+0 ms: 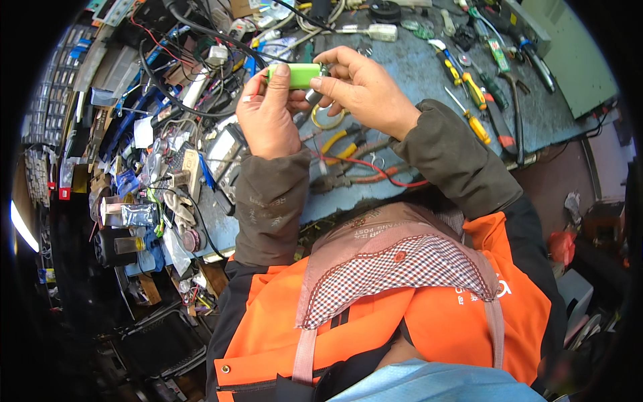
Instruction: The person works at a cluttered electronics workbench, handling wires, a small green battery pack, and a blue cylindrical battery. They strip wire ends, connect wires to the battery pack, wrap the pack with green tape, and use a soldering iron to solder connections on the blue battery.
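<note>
Above the workbench I hold a small bright green block (pixel 305 74), possibly a battery pack; its exact kind does not show. My left hand (pixel 269 120) grips its left part, the thumb across its front and the fingers behind. At its right end my right hand (pixel 368 87) is closed, thumb and fingertips pinching around a dark end piece. A short grey cylinder (pixel 313 97) shows just under the right fingertips; whether it joins the block I cannot tell. Below the hands lie yellow-handled pliers (pixel 338 146), a red cable (pixel 382 169) and orange-handled pliers (pixel 375 177).
To the right lie a yellow screwdriver (pixel 477 128), several other hand tools and a dark hammer-like tool (pixel 517 107). A pale green metal case (pixel 583 60) stands at the far right. Cables, small parts and a black cable (pixel 177 107) crowd the left side.
</note>
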`<state>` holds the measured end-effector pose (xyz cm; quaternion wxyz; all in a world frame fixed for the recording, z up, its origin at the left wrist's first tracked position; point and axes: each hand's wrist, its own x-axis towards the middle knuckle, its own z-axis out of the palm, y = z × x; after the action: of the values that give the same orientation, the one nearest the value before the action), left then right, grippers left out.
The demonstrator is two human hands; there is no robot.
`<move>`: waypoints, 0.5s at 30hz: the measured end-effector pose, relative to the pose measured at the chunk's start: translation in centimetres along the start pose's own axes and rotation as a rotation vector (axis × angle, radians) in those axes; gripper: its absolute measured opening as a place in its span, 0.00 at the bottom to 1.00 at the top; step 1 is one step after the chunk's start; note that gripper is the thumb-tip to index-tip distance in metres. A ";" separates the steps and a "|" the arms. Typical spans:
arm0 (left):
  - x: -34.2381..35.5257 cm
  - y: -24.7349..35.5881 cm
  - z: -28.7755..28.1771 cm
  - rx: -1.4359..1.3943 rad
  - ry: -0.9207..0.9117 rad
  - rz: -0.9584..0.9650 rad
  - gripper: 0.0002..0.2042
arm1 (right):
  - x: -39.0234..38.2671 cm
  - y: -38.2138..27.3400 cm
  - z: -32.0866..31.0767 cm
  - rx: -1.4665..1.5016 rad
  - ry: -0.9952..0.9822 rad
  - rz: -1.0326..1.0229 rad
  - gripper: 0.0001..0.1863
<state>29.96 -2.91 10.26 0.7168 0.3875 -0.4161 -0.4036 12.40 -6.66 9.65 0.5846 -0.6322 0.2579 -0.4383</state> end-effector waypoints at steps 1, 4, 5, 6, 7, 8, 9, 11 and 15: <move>0.8 -0.1 0.3 0.049 -0.008 0.028 0.16 | 1.2 0.2 -0.2 -0.003 -0.023 -0.016 0.20; 1.8 -1.8 0.8 0.052 -0.009 0.054 0.16 | 3.2 3.0 -0.9 0.063 -0.043 -0.075 0.18; 1.7 -2.7 0.7 0.056 0.031 0.026 0.15 | 3.4 4.2 -0.7 0.108 -0.041 -0.051 0.18; 1.3 -4.0 -0.1 0.055 0.081 0.006 0.14 | 3.1 5.1 -0.4 0.038 -0.041 -0.079 0.18; 1.5 -4.8 -0.6 0.049 0.083 -0.004 0.15 | 3.2 5.4 -0.6 -0.008 -0.054 -0.075 0.18; 1.2 -5.4 -1.1 0.052 0.083 -0.037 0.15 | 2.9 5.9 -0.6 -0.041 -0.057 -0.052 0.18; 1.2 -5.5 -0.8 0.032 0.092 -0.050 0.14 | 2.8 6.3 -0.7 -0.019 -0.053 -0.046 0.17; 0.9 -5.3 -0.4 0.028 0.118 -0.102 0.16 | 2.7 6.5 -1.1 0.019 -0.053 -0.037 0.15; 1.7 -6.2 -1.3 -0.059 0.120 -0.192 0.17 | 3.2 7.1 -1.1 0.163 -0.045 0.038 0.15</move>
<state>30.14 -6.49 4.73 0.7096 0.4276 -0.3216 -0.4584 14.27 -11.19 3.53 0.6478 -0.5872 0.2203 -0.4324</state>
